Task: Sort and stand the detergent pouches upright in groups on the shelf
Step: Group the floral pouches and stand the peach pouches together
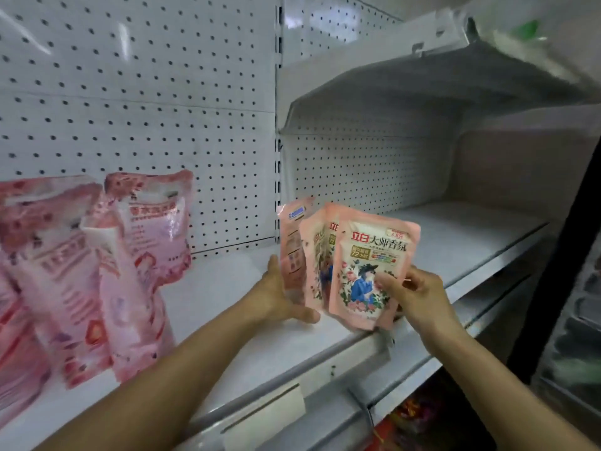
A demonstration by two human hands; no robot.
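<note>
Pouches of detergent stand in two groups on the white shelf (247, 349). The small group has three peach-pink pouches, and it stands near the front edge of the shelf, about in the middle of the view. The front pouch (370, 271) is upright and faces the camera; it shows a figure in blue among roses and red and black Chinese letters. The middle pouch (317, 255) stands just behind it and is half covered by it. The back pouch (292, 242) stands behind that one and leans a little to the left. The left hand (279, 297) holds this group from its left side: the thumb lies along the lower front of the group and the palm is against the back pouch, but the other fingers are hidden behind the pouches. The right hand (409, 294) pinches the right edge of the front pouch, with the thumb on the printed face and the curled fingers behind the edge. The bigger pink pouches (97, 271) stand well apart, on the left part of the shelf, upright and close together; their print is blurred. A white pegboard wall (146, 92) stands behind the shelf. A white price-tag holder (263, 418) hangs on the front rail of the shelf.
</note>
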